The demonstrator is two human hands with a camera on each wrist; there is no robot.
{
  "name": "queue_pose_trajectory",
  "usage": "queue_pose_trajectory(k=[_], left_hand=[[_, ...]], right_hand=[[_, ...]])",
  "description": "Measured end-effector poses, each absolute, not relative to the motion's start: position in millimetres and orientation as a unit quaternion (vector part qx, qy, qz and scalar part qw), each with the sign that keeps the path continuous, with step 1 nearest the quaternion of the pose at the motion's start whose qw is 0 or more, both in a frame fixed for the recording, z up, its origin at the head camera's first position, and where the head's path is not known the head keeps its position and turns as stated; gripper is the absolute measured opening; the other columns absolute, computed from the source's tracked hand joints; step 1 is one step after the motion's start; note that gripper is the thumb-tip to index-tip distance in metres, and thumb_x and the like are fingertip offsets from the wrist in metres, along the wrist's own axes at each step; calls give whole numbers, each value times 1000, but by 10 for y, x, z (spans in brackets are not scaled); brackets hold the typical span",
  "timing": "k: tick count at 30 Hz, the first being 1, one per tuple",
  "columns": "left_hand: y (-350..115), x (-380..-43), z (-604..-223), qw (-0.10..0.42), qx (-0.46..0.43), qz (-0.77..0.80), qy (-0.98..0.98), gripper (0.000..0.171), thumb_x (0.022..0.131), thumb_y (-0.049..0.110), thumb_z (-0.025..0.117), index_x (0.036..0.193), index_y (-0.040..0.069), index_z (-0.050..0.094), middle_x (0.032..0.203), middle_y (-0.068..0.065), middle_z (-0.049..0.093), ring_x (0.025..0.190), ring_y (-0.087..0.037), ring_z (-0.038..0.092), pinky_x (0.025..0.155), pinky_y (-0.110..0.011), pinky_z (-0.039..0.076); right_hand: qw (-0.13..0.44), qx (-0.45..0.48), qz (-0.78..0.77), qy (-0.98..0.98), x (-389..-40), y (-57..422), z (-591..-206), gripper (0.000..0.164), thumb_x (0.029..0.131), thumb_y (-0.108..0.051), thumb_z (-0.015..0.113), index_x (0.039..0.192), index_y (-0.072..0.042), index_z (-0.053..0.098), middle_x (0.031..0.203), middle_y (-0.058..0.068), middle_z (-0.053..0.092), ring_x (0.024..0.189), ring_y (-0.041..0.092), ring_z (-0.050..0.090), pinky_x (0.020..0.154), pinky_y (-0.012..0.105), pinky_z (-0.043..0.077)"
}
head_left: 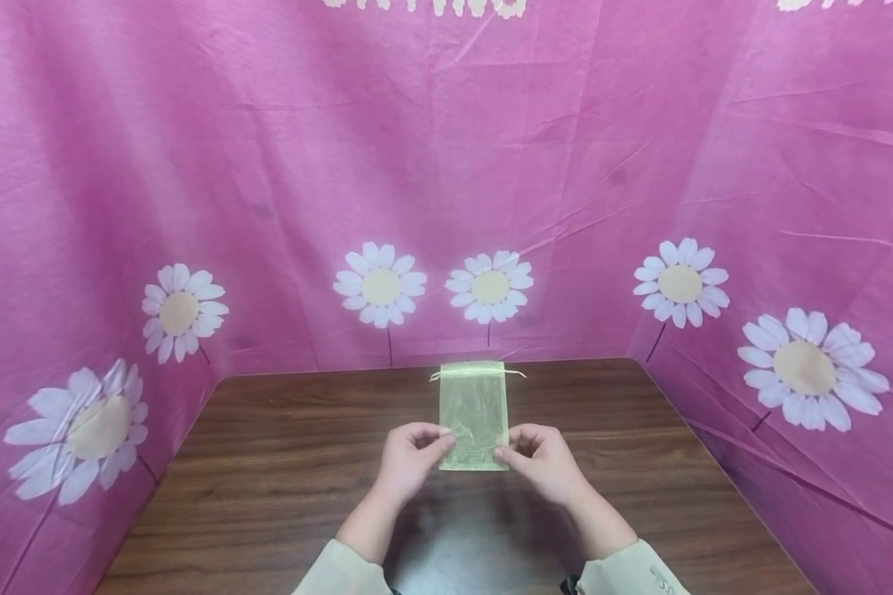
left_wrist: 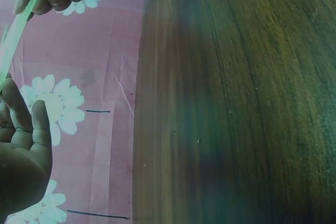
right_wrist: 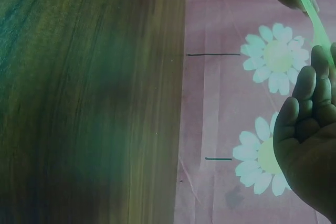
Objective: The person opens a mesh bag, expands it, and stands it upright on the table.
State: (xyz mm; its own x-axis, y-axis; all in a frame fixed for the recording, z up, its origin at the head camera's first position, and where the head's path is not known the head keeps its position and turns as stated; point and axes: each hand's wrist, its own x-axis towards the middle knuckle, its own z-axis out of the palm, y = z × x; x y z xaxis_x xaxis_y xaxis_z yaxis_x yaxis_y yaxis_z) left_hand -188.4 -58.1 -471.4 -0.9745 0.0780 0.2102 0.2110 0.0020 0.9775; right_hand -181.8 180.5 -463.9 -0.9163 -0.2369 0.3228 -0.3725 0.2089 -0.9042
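Between the two hands, above the table, is a pale yellow-green sheer drawstring pouch [head_left: 473, 405]. Its gathered top edge with the cord ends sticking out at both sides points away from me, and it looks flat. My left hand [head_left: 411, 456] pinches its left edge near the bottom, thumb on the near face. On the opposite edge my right hand [head_left: 542, 459] pinches it the same way. From the side, the left wrist view shows the pouch [left_wrist: 14, 38] as a thin strip; the right wrist view also catches its narrow edge [right_wrist: 310, 11].
A dark wood-grain table [head_left: 305, 430] lies under the hands. Pink cloth [head_left: 446, 165] printed with white daisies hangs around its back and both sides. Light sleeves [head_left: 346, 570] cover the forearms, and a dark band [head_left: 570, 585] shows at the right wrist.
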Motion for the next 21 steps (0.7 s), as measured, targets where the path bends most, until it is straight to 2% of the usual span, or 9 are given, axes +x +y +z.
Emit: queue_pose_trajectory(k=[4, 6, 10, 12, 15, 17, 21], left_hand=[[-594, -1868, -4714, 41, -106, -701, -704, 17, 90, 1, 81, 101, -10, 75, 78, -10, 73, 60, -7, 61, 58, -23, 55], [-606, -1862, -4711, 33, -108, -701, -704, 25, 90, 0, 80, 110, -12, 71, 82, -14, 75, 62, -8, 62, 60, -24, 55], [-627, -1860, -4718, 26, -124, -701, -702, 48, 90, -3, 78, 134, -7, 60, 88, -17, 75, 67, -10, 65, 62, -23, 54], [-632, -1857, -4730, 40, -142, -685, -713, 49, 90, -7, 74, 138, -6, 60, 89, -16, 74, 68, -10, 64, 62, -23, 55], [-620, -1848, -4764, 72, -185, -633, -748, 44, 88, -16, 64, 130, -4, 70, 90, -12, 73, 70, -8, 62, 64, -25, 56], [-600, -1835, -4789, 94, -209, -586, -778, 44, 84, -18, 62, 122, 0, 76, 90, -5, 69, 71, -6, 60, 64, -25, 57], [-527, -1797, -4812, 158, -235, -499, -819, 41, 76, -12, 80, 110, 11, 84, 89, 7, 59, 70, -2, 50, 59, -21, 50]], right_hand=[[62, 187, 589, -784, -1817, 1818, -4623, 6, 88, 2, 79, 91, 5, 74, 74, 6, 73, 62, 5, 56, 56, 22, 46], [66, 184, 583, -788, -1823, 1829, -4615, 6, 88, 3, 79, 90, 4, 74, 73, 5, 72, 61, 4, 55, 55, 23, 45], [65, 176, 584, -790, -1845, 1853, -4610, 11, 89, 3, 79, 95, 9, 73, 74, 4, 72, 63, 4, 56, 55, 22, 46], [61, 168, 591, -787, -1857, 1860, -4603, 17, 89, 2, 79, 101, 11, 70, 73, 3, 71, 63, 4, 56, 57, 22, 45], [51, 154, 605, -780, -1864, 1864, -4579, 28, 89, 3, 79, 111, 14, 66, 72, 2, 70, 64, 5, 56, 58, 21, 44], [42, 148, 611, -777, -1873, 1873, -4572, 34, 89, 3, 78, 117, 16, 63, 71, 3, 69, 64, 6, 57, 60, 21, 43], [26, 145, 619, -771, -1886, 1890, -4571, 39, 90, 4, 77, 122, 19, 60, 74, 7, 72, 69, 8, 63, 65, 21, 49]])
